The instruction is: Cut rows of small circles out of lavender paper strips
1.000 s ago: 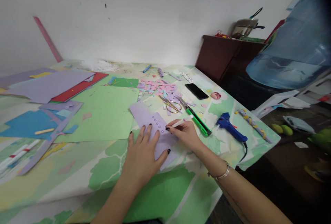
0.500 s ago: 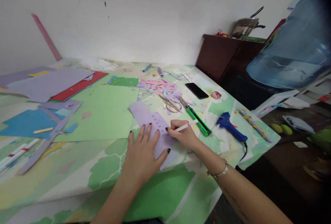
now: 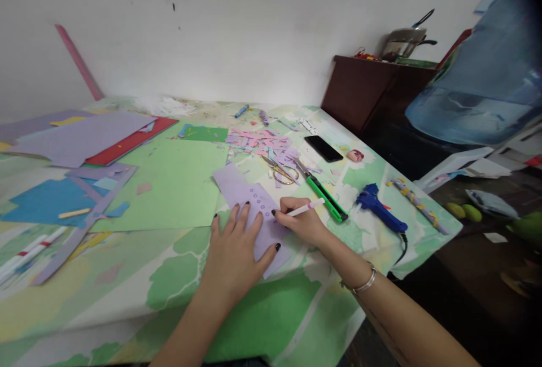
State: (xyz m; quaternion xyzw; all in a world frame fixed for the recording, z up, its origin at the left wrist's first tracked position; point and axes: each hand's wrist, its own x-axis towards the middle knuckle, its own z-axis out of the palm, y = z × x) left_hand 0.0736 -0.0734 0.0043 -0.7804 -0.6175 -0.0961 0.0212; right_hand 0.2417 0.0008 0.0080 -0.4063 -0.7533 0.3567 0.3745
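My left hand (image 3: 237, 248) lies with fingers spread on a strip of purple paper (image 3: 231, 179), pressing it to the table. A slim white pen (image 3: 305, 208) with a pink band is pinched in my right hand (image 3: 301, 223). The pen's tip is hidden by my fingers, close to the paper. A row of small drawn circles runs down the paper between my two hands. Just beyond my right hand are a green box cutter (image 3: 326, 197) and gold-handled scissors (image 3: 284, 173).
A blue glue gun (image 3: 381, 209) and a wrapped purple stick (image 3: 417, 204) are at the right edge. A black phone (image 3: 323, 148) lies behind the cutter, near pink paper scraps (image 3: 258, 140). Green paper (image 3: 178, 186) and stacked coloured sheets (image 3: 84, 132) cover the left side.
The whole view has shifted very slightly. My hands, the pen and the paper keep almost the same positions.
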